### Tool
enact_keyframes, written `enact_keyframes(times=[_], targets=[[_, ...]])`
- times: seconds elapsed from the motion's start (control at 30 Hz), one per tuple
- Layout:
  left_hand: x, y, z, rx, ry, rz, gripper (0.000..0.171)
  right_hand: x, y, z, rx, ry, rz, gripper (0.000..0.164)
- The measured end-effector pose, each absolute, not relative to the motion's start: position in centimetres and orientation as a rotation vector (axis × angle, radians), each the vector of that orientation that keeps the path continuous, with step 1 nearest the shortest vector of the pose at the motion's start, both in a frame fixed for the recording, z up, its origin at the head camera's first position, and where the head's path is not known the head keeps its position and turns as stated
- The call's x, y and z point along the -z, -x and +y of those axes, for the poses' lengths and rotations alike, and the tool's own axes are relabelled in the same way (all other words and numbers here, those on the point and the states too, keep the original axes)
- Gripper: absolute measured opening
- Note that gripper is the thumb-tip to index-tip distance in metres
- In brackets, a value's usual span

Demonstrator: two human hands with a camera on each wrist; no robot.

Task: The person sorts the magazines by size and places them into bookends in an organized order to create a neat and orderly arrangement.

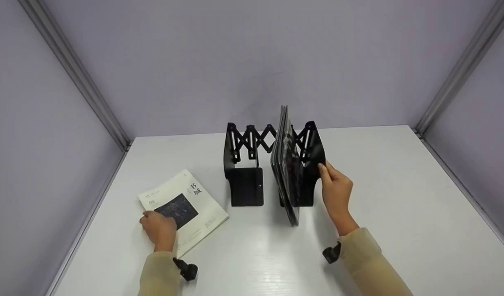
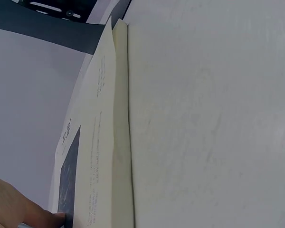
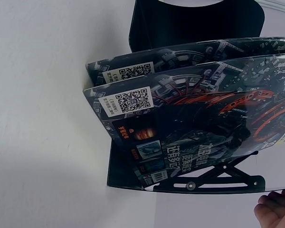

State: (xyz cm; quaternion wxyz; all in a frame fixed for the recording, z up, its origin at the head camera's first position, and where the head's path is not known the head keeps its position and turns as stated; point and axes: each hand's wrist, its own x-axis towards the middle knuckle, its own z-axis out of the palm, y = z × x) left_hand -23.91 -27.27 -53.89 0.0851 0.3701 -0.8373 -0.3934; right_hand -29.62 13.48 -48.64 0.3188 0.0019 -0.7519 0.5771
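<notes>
A cream paperback book point(image 1: 204, 218) with a dark picture on its cover lies flat at the left. My left hand point(image 1: 158, 230) grips its left edge; the left wrist view shows the thumb point(image 2: 42, 218) on the cover. In the middle stands a black expandable bookend point(image 1: 247, 189) with scissor-like links along its back. Several thin magazines point(image 1: 281, 164) stand in it, leaning near the right panel point(image 1: 317, 148). That panel's edge is pinched by my right hand point(image 1: 337, 191), thumb toward the front. Up close, the glossy magazine covers point(image 3: 204, 118) show QR codes and orange machinery.
A white table point(image 1: 252, 255) carries everything, with pale walls point(image 1: 186, 61) behind and on both sides. A gap separates the bookend's left panel from the magazines. Black wrist cameras point(image 1: 332, 253) sit at both beige sleeves point(image 1: 365, 255).
</notes>
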Motion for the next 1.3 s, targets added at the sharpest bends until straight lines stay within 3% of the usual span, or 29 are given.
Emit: enact_keyframes(times=[0.17,0.43,0.7,0.9,1.3], targets=[[53.9,23.9,-28.0,1.175,-1.120,-2.527,0.074,48.7,29.6,13.3,-1.534,0.003,-1.982,0.025],[53.6,22.7,-29.7,1.315,-1.095,-2.481,0.044,48.0,28.9,12.3,-1.520,-0.024,-1.997,0.025],[53.1,22.1,-30.6,1.400,-1.112,-2.438,0.048,45.5,27.2,11.1,-1.510,-0.026,-1.996,0.024],[52.8,22.0,-30.5,1.330,-1.051,-2.431,0.035,47.3,28.7,11.7,-1.502,-0.022,-1.982,0.024],[51.5,21.9,-29.9,1.754,-1.027,-2.398,0.048,48.7,29.7,12.6,-1.517,-0.025,-1.997,0.026]])
